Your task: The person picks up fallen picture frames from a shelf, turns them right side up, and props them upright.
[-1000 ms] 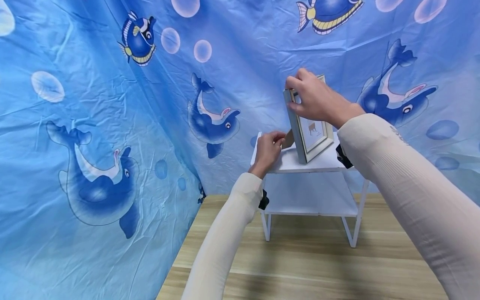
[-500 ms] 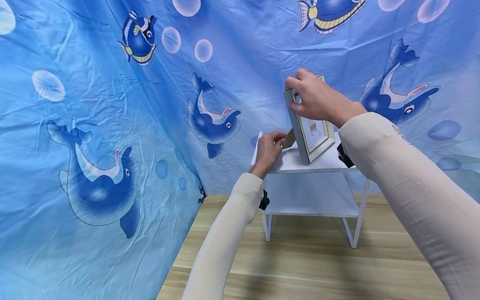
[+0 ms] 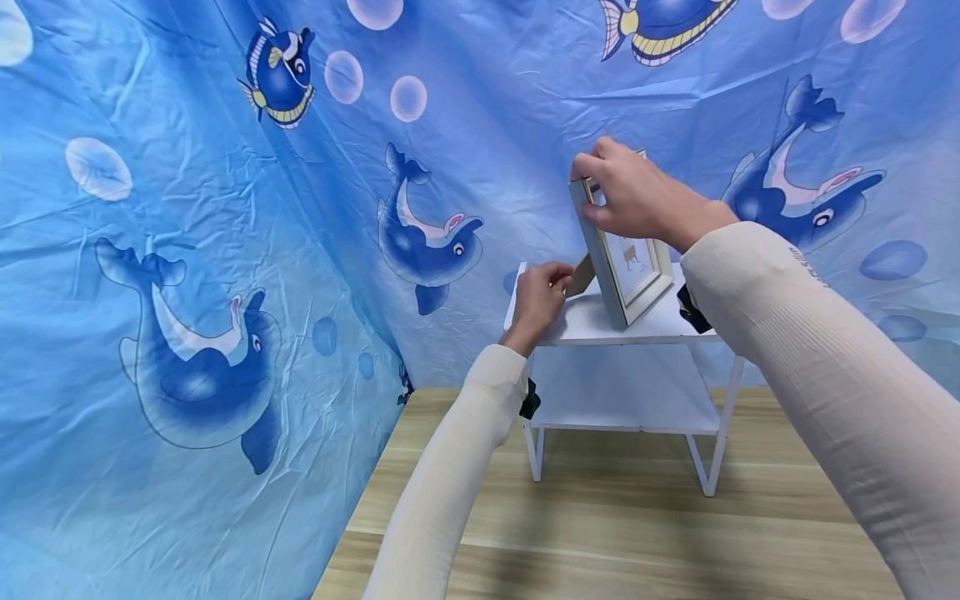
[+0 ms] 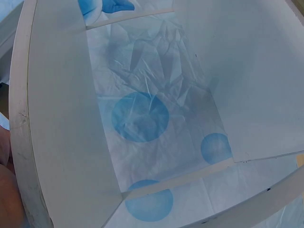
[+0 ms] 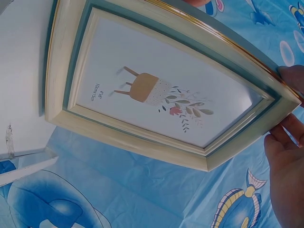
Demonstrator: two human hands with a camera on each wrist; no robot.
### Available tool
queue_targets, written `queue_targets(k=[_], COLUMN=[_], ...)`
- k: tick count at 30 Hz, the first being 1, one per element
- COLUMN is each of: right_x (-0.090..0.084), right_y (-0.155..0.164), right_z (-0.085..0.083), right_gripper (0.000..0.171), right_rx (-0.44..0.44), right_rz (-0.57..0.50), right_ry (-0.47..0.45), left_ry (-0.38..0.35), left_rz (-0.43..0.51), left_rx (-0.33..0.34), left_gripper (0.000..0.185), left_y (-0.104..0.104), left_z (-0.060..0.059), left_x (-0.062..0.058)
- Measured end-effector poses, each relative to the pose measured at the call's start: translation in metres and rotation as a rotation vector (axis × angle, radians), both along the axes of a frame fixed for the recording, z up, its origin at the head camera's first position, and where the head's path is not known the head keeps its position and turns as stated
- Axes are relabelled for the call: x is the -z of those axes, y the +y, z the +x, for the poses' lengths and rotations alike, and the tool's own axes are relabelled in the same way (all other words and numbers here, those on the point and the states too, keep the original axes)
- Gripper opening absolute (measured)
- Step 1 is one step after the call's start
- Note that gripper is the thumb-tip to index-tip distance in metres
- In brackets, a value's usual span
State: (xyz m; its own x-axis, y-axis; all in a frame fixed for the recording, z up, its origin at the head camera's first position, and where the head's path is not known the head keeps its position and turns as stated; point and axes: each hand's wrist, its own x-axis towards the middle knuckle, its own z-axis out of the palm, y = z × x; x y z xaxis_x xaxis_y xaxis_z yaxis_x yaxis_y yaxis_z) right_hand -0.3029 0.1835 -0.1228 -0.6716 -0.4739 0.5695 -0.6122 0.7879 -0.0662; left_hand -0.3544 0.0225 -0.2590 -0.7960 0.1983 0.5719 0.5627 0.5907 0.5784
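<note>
A cream and grey-green picture frame [image 3: 651, 295] stands tilted on the white table's top, its front turned to the right. My right hand [image 3: 637, 190] grips its upper corner, thumb on one side and fingers over the top. Behind the frame, my left hand [image 3: 537, 298] pinches the brown stand leg [image 3: 581, 277] near its lower end. In the right wrist view, the frame's front [image 5: 128, 142] shows a print of a potted plant, with my right hand [image 5: 290, 173] at the far corner. Only a sliver of my left hand [image 4: 8, 190] enters the left wrist view.
The white table [image 3: 660, 340] has a lower shelf [image 3: 622, 396] and thin metal legs on a wood-look floor [image 3: 600, 533]. Blue curtains [image 3: 480, 150] printed with dolphins and fish hang behind it and at the left. The left wrist view looks mostly under the tabletop.
The frame's lower edge has slid slightly to the right, so it leans a little more. Both hands keep their holds, and the view has shifted slightly.
</note>
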Motion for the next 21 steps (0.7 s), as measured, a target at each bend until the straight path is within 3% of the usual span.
queue_targets(k=[21], right_x=[-0.0019], right_y=[0.0014], right_z=[0.0020], right_gripper=[0.029], right_rx=[0.001], right_rz=[0.010], right_ry=[-0.054], left_ry=[0.017], left_rz=[-0.030], left_rx=[-0.022], left_gripper=[0.019], left_y=[0.0003], left_z=[0.0051], left_x=[-0.0001])
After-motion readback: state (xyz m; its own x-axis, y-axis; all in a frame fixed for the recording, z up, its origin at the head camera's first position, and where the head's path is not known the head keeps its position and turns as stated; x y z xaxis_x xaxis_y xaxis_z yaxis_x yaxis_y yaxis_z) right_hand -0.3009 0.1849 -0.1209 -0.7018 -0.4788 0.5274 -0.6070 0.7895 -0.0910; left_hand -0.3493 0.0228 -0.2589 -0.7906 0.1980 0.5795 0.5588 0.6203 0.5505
